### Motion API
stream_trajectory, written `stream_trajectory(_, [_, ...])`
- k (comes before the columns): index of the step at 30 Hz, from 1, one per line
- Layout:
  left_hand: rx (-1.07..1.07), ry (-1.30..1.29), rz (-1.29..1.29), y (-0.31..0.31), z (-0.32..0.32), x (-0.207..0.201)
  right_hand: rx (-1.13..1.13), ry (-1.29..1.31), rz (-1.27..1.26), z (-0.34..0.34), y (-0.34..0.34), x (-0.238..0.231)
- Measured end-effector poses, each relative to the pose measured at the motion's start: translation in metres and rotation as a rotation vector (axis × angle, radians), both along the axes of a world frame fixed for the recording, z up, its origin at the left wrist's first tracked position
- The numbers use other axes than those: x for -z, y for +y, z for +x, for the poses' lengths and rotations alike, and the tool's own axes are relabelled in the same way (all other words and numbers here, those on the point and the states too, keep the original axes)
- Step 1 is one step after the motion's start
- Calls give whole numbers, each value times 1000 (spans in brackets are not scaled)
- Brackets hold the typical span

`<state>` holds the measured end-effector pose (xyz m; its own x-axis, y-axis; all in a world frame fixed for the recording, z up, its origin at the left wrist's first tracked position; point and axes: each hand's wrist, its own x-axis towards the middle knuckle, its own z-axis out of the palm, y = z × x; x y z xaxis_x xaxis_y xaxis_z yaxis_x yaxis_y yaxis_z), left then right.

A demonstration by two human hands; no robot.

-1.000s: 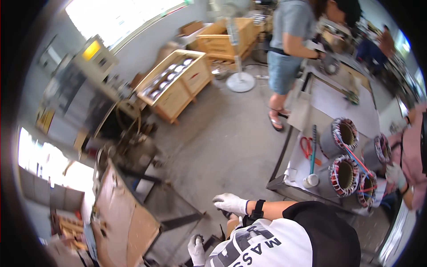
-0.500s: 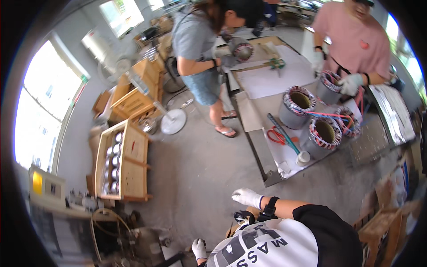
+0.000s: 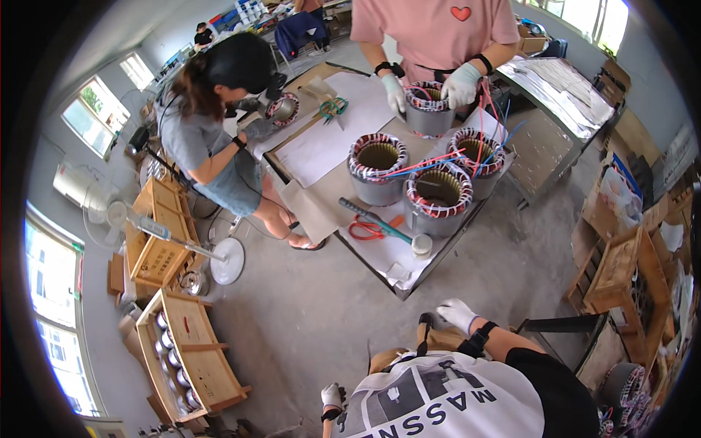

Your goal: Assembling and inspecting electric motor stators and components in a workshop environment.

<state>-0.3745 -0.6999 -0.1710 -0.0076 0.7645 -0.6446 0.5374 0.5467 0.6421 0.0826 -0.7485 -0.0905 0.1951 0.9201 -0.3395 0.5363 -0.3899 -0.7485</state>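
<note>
Both my hands wear white gloves and hold nothing that I can see. My left hand (image 3: 333,396) hangs low beside my body, its fingers loosely bent and apart. My right hand (image 3: 457,314) is out in front of my waist, fingers loosely stretched, a short way off the near corner of the table (image 3: 400,293). Nearest to it on the table lies a mallet (image 3: 380,223) with a dark and teal handle and a pale round head. Red-handled scissors (image 3: 367,228) lie beside it. Behind stand several grey motor stators (image 3: 439,219) with laced windings and red and blue leads.
A co-worker in pink (image 3: 438,29) grips a stator across the table; another in grey (image 3: 197,131) bends over one at the left. A standing fan (image 3: 228,261) and wooden crates (image 3: 191,358) line the left side. A metal-topped cart (image 3: 562,91) and wooden boxes (image 3: 621,274) stand right.
My view has swung to the right, so the table and co-workers sit further left. My right hand appears further right in the picture, still without anything in it.
</note>
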Motion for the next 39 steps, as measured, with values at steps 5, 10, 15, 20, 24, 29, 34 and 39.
stream_trajectory(5, [-17, -102, -26, 48, 92, -34, 465, 259, -287, 49, -55, 10])
stream_trajectory(10, [-50, -140, -83, 92, 177, -65, 767, 387, -239, 76, -74, 7])
stream_trajectory(15, [312, -95, -44, 124, 217, -68, 954, 497, -125, 74, -91, 3])
stream_trajectory(20, [515, -132, -67, 151, 250, -74, 1165, 488, -204, 41, -121, 6])
stream_trajectory(24, [656, -144, -189, 170, 259, -54, 1185, 332, -188, 9, -144, 53])
stream_trajectory(29, [926, -126, -194, 202, 248, -3, 1157, 156, -266, -12, -123, -9])
stream_trajectory(34, [1546, -224, 53, 173, 302, -77, 1349, 174, -186, -43, -158, -6])
stream_trajectory(39, [1554, -201, -63, 133, 328, -128, 1490, 480, 62, -52, -188, 11])
